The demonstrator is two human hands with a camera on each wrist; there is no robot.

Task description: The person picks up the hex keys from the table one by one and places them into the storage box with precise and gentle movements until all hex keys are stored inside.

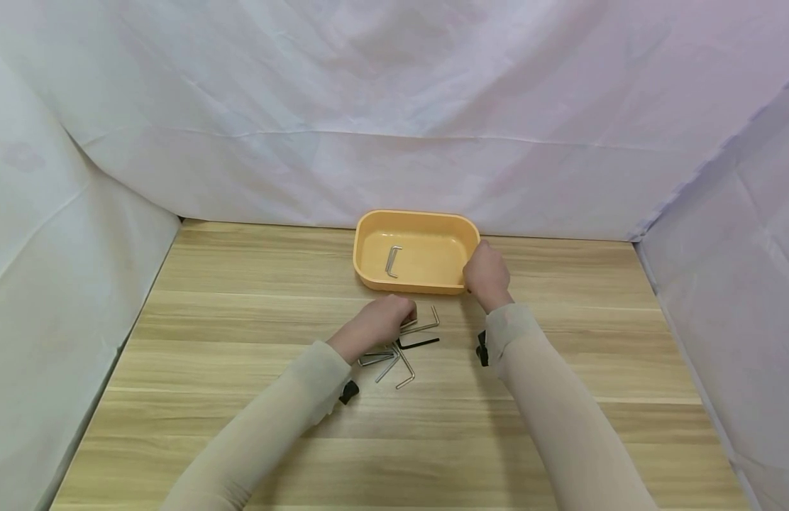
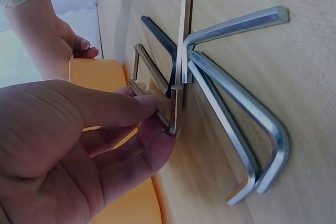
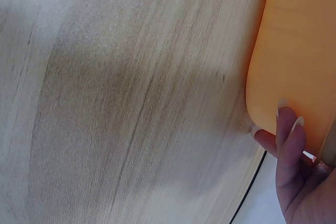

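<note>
On the wooden desk [image 1: 241,397], whose pale grain runs in long bands, the left hand [image 1: 380,323] sits over a loose heap of hex keys [image 1: 401,351], its thumb and fingers pinching one L-shaped key [image 2: 170,111] at its short bent end while the rest of that key lies against the wood. The other keys in the heap are bright, smooth steel bars with hexagonal faces and a tight bend, crossed over one another, with one dark key [image 1: 418,342] among them. Further right stands the orange tray [image 1: 369,273], a shallow plastic tub with rounded corners and a matte, smooth wall; a single silver key [image 1: 392,261] already lies inside it on its floor. At the right, the right hand [image 1: 487,275] grips the tray's near right corner, its fingers curled over the rim with the fingertips [image 3: 287,129] on the outer wall. Judging from this, the sorting looks barely begun: one key is in, one is in the grasp, and several more remain on the desk.
</note>
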